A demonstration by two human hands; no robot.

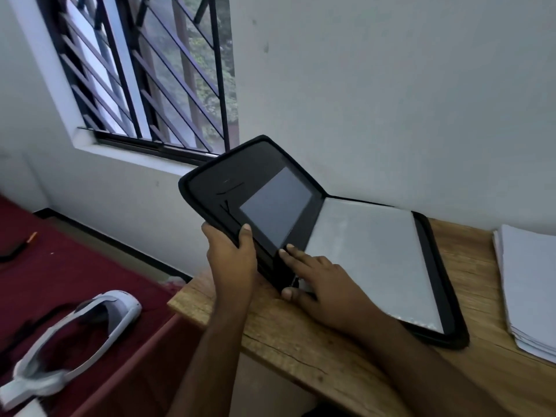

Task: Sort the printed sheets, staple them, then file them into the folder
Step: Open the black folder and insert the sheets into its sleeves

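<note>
Two hands are seen at a black zip folder (301, 212) that lies open on a wooden desk (270, 329). Its left cover is raised at a tilt and is gripped at the near edge by the left hand (231, 260), thumb curled over the inner face and fingers behind. The right hand (325, 284) is laid flat with straight fingers near the folder's spine, its fingertips touching the lower corner of the raised cover, nothing grasped. The right half of the folder rests flat on the desk, clear plastic sleeves (370, 260) showing inside. A stack of printed sheets (529, 284) is set on the desk to the right, just beside the folder and apart from it. A white headset (75, 335) lies on a maroon surface (60, 266) to the left, below a barred window (144, 73).
</note>
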